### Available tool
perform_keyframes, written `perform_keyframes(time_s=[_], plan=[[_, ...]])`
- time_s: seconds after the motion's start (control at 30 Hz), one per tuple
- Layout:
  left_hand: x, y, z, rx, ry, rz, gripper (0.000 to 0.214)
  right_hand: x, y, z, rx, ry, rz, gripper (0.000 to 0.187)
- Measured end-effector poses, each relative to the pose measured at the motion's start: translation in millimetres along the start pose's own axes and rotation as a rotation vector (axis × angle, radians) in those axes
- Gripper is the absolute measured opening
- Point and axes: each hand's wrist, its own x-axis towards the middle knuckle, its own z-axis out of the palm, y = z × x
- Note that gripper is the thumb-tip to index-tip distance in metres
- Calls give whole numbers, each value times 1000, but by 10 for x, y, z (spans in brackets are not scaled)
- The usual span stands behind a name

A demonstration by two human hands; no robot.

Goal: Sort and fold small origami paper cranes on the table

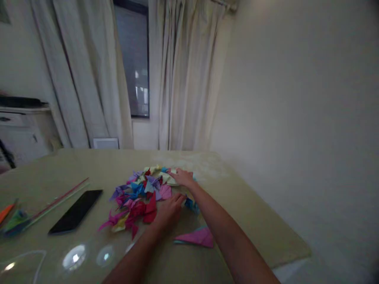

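Note:
A loose heap of folded paper cranes point(137, 188) in red, pink, blue, purple and pale yellow lies on the table. My right hand point(184, 177) reaches over the heap's far right side, fingers stretched left onto the pale and pink pieces. My left hand point(171, 207) is lower, at the heap's near right edge, with its fingers bent together against a blue paper crane point(191, 204). My right forearm covers part of that crane. Nearer to me, between my forearms, a pink folded paper piece point(197, 237) lies flat with a bluish layer under it.
A black phone point(75, 212) lies left of the heap. Beyond it are thin red and green sticks point(59, 201) and blurred orange and green items point(16, 221). The table point(251, 221) ends at a wall on the right; curtains point(189, 79) and a window stand behind.

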Motion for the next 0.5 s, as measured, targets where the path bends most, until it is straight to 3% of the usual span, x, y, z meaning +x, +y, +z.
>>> perform_keyframes(time_s=[0.13, 0.3, 0.43, 0.5], plan=[[-21, 6, -59, 18, 22, 22, 59, 140, -45, 90, 31, -8, 30, 47], [4, 63, -98, 112, 29, -22, 55, 244, 6, 108, 116, 23, 7, 61], [18, 94, -133, 239, 100, -116, 52, 411, 168, -153, 192, 71, -36, 71], [5, 73, -152, 356, 153, -194, 50, 508, 281, -357, 216, 104, -52, 67]])
